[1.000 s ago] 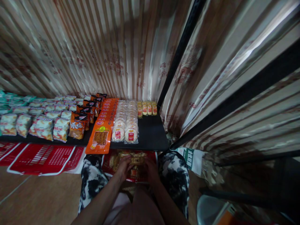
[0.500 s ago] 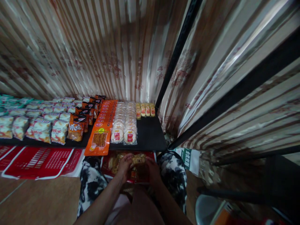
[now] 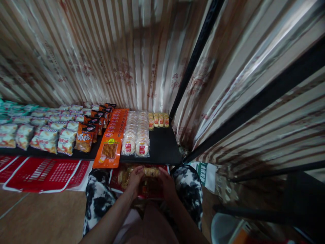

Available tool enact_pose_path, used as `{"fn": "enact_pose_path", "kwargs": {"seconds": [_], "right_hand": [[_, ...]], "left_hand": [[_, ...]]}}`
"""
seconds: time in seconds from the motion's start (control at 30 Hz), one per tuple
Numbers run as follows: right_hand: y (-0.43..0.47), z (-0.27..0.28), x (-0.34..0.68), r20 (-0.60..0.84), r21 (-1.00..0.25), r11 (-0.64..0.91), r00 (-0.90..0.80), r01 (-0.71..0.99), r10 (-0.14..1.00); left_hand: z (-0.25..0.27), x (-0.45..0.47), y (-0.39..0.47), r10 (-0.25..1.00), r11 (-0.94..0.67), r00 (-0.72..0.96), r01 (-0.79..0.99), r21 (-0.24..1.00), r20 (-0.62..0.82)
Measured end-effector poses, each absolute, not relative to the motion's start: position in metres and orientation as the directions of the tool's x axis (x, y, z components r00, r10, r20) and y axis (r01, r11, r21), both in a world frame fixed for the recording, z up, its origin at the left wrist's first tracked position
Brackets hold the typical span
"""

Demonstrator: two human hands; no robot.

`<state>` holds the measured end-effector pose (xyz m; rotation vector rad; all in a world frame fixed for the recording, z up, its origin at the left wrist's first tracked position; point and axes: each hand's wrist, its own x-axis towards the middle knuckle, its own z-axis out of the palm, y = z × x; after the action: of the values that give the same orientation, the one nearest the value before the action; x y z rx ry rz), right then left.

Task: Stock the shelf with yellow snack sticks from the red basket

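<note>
Between my two hands is a small yellowish wrapped snack pack (image 3: 151, 172), held level by its ends. My left hand (image 3: 135, 179) grips its left end, and my right hand (image 3: 166, 181) pinches the right end. Below them, between my knees, a red basket (image 3: 114, 176) holds more packaged snacks (image 3: 124, 178), partly hidden by my hands. Similar small yellow packs (image 3: 161, 120) stand in short rows on the black shelf (image 3: 162, 145) in front of me. Left of these lie two rows of round white crackers in clear wrap (image 3: 135, 144).
Orange stick-snack packets (image 3: 109, 149) overlap in a column, one jutting past the shelf's front edge. Orange-black bags (image 3: 83, 137) and white bags (image 3: 44, 139) fill the left. Red baskets (image 3: 43, 174) sit below. Black poles (image 3: 195, 61) and striped curtains (image 3: 142, 51) enclose the right and back.
The snack pack has levelled out slightly between my hands, and my right hand's fingers show more clearly. My view has shifted a little; the shelf goods stay in place.
</note>
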<state>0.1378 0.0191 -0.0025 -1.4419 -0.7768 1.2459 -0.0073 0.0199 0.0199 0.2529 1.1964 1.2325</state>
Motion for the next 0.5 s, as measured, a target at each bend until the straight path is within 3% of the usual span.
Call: {"fn": "enact_pose_path", "kwargs": {"seconds": [0.17,0.5], "right_hand": [[0.016,0.007,0.142,-0.369,-0.920,-0.325,0.205,-0.219,0.907],[0.012,0.005,0.146,-0.230,-0.973,-0.230,0.174,-0.018,0.958]], "left_hand": [[0.012,-0.005,0.018,0.820,0.433,-0.076,-0.565,0.702,-0.567],[0.014,-0.006,0.015,0.828,0.411,-0.080,-0.589,0.696,-0.555]]}}
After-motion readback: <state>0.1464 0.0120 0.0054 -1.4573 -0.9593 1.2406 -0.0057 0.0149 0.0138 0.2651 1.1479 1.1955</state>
